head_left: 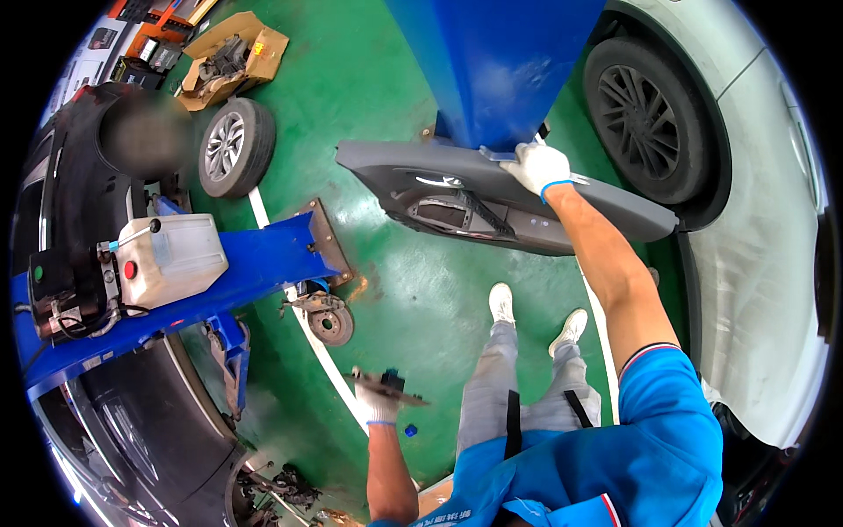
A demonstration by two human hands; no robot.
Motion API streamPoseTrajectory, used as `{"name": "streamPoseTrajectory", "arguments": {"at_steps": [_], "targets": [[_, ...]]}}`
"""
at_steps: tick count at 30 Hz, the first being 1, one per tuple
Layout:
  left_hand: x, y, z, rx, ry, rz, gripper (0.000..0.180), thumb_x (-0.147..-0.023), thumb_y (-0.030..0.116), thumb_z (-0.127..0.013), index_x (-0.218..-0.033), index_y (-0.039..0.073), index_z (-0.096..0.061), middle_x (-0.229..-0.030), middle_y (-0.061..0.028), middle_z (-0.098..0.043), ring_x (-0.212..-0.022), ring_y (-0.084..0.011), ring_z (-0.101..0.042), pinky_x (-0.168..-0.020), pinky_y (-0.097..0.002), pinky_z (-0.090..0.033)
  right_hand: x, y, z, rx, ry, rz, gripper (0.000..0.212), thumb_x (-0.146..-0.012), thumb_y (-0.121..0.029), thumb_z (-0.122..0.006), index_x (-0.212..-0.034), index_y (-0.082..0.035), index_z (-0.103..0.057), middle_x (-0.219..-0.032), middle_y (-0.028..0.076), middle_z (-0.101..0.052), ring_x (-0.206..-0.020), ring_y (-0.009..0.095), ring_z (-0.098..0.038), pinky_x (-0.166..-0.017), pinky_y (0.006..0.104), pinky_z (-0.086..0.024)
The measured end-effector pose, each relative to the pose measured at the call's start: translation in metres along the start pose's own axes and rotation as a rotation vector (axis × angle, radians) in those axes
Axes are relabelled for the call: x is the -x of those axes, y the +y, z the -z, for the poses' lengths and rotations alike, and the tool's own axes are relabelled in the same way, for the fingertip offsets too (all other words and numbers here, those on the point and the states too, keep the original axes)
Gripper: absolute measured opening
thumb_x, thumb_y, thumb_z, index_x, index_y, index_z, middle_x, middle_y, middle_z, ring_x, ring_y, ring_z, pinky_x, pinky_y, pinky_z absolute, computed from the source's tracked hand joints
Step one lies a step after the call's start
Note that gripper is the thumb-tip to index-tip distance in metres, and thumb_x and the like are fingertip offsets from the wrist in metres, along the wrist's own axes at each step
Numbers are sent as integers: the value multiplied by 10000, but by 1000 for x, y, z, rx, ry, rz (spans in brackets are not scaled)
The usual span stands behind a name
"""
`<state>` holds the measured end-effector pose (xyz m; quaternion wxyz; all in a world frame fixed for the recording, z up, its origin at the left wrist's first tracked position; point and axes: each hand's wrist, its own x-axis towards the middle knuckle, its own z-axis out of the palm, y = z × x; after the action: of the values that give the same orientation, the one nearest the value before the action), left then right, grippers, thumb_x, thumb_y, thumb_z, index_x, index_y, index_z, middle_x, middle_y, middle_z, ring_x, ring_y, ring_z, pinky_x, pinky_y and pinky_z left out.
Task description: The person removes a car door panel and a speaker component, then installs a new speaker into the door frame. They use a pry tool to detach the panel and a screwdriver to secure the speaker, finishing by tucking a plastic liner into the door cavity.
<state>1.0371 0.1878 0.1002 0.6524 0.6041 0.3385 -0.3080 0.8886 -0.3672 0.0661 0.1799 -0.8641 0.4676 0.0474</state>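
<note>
My right hand [537, 168], in a white work glove, is closed on the upper edge of a grey car door panel [536, 227]. A small blue-grey piece [497, 155] shows beside its fingers; whether the hand holds that too cannot be told. The panel stands tilted in front of a blue lift post [496, 79]. Lower down, my gloved left hand [376, 406] is closed on a thin, dark flat piece [406, 395] with a small dark block on it. Motion blurs this piece, and the glove hides part of it.
A light-coloured car with its wheel [645, 119] stands at right. On the left are a dark car [145, 430], a blue lift post with a fluid tank [180, 259], a brake disc [329, 325], a loose wheel [235, 147] and a cardboard box [268, 57]. A small blue object [410, 430] lies on the green floor.
</note>
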Motion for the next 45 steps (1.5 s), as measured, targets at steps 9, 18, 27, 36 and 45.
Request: {"name": "streamPoseTrajectory", "arguments": {"at_steps": [9,18,27,36,45], "targets": [[24,-23,-180,71,-617,339,629,-1014,617,-610,-617,215,-336,-589,15,-319,-582,-188,-394,-536,-333,-318,224,41,11,-762,-95,-227,243,-943,-197,-663,-1080,-10,-736,-830,74,-714,-705,238,-685,-667,368,-541],[174,-140,-264,-302,-1105,661,648,-1004,691,-555,-585,221,-399,-605,7,-390,-610,-222,-445,-554,-374,-321,487,82,66,-1677,-131,-746,363,-927,-53,-636,-1274,47,-663,-916,78,-671,-696,133,-629,-609,275,-535],[339,-296,-211,-357,-1609,1209,651,-1081,675,-392,-685,184,-557,-674,-16,-496,-684,-205,-456,-599,-369,-333,711,118,110,-1540,320,-696,371,-1011,-159,-562,-1306,66,-546,-1110,164,-722,-713,138,-669,-588,286,-554],[465,-399,-141,-578,-1611,1368,644,-1072,675,-407,-671,192,-550,-657,6,-440,-635,-174,-405,-571,-353,-310,866,148,74,-1809,765,-956,364,-942,-82,-644,-1257,101,-627,-1124,197,-732,-832,203,-728,-747,302,-612],[549,-471,-145,-786,-1597,1566,607,-1073,609,-477,-672,170,-598,-585,17,-446,-580,-142,-413,-550,-321,-339,922,162,135,-1978,1055,-877,502,-958,-165,-654,-1346,132,-542,-1215,278,-693,-895,250,-756,-748,333,-639]]}}
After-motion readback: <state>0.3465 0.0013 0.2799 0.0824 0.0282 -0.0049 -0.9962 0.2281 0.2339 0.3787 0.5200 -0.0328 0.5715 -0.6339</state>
